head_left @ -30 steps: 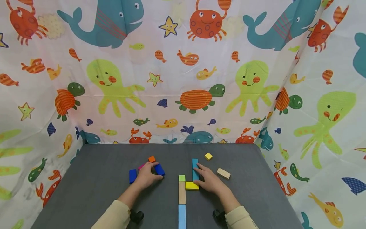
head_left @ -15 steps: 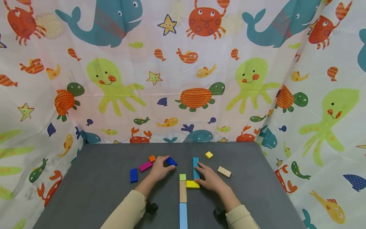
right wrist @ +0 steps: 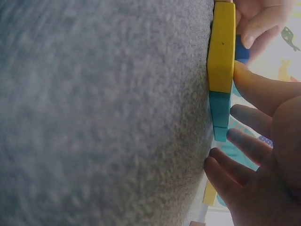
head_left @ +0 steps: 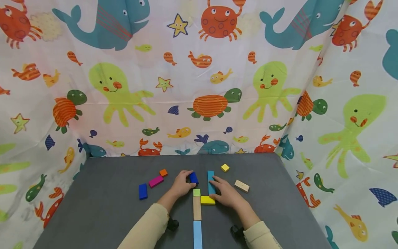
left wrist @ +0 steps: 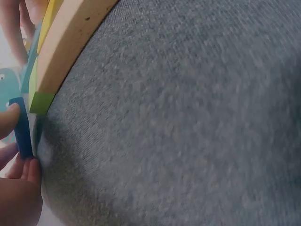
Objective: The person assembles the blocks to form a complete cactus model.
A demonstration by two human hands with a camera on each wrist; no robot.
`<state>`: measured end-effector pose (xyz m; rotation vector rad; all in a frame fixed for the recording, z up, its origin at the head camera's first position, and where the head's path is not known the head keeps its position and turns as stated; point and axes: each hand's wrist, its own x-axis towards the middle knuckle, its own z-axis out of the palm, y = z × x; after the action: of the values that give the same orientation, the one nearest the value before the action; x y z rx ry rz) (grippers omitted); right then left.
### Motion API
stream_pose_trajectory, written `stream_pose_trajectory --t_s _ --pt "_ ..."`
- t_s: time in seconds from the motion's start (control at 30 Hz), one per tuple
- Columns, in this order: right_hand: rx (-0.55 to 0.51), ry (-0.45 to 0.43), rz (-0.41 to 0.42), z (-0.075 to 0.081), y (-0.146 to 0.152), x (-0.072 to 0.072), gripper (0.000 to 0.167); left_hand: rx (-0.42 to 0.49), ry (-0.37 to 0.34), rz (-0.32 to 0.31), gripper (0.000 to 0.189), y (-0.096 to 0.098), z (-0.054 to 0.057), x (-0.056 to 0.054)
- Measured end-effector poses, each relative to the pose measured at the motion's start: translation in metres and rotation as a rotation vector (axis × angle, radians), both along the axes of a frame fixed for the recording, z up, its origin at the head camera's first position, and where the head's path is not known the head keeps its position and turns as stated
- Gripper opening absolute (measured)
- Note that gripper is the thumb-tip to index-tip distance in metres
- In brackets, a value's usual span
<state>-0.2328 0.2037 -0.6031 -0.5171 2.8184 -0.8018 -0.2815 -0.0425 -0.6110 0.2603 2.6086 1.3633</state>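
My left hand [head_left: 181,184] pinches a dark blue block [head_left: 194,178] between thumb and fingers, just behind the light green block [head_left: 197,192]. In the left wrist view that blue block [left wrist: 22,127] stands close to the green end of the row. A wooden block [head_left: 197,208] and a light blue block [head_left: 197,235] continue the row toward me. My right hand [head_left: 228,193] lies with extended fingers along the right side of a teal block [head_left: 210,180]. A yellow block [head_left: 207,200] lies crosswise between the row and the teal block's near end; my right thumb is beside it.
On the grey table [head_left: 102,214], another blue block [head_left: 143,191], a magenta block [head_left: 156,181] and an orange cube [head_left: 163,172] lie to the left. A yellow cube [head_left: 225,167] and a pale wooden block [head_left: 242,186] lie right. A patterned curtain [head_left: 174,114] stands behind.
My left hand has moved right with the blue block, from beside the magenta block to behind the green one, and the block has turned. My right hand stays at the teal block.
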Motion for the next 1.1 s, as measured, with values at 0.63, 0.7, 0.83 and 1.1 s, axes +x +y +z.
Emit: stream_pose_trajectory --t_s 0.63,0.7,0.83,1.1 --pt "-0.015 -0.010 0.004 0.000 0.001 0.000 0.068 -0.051 0.008 -0.083 0.058 0.007 -0.002 0.002" --pt "-0.014 -0.010 0.003 0.001 0.001 0.001 0.068 -0.048 0.011 -0.092 0.055 0.006 -0.002 0.003" --pt "-0.014 -0.009 0.001 0.002 0.001 0.001 0.068 -0.029 0.005 -0.106 0.052 0.002 0.000 0.003" --pt "-0.020 -0.010 0.002 0.002 0.001 0.000 0.067 0.052 0.019 -0.118 0.053 -0.012 -0.002 0.003"
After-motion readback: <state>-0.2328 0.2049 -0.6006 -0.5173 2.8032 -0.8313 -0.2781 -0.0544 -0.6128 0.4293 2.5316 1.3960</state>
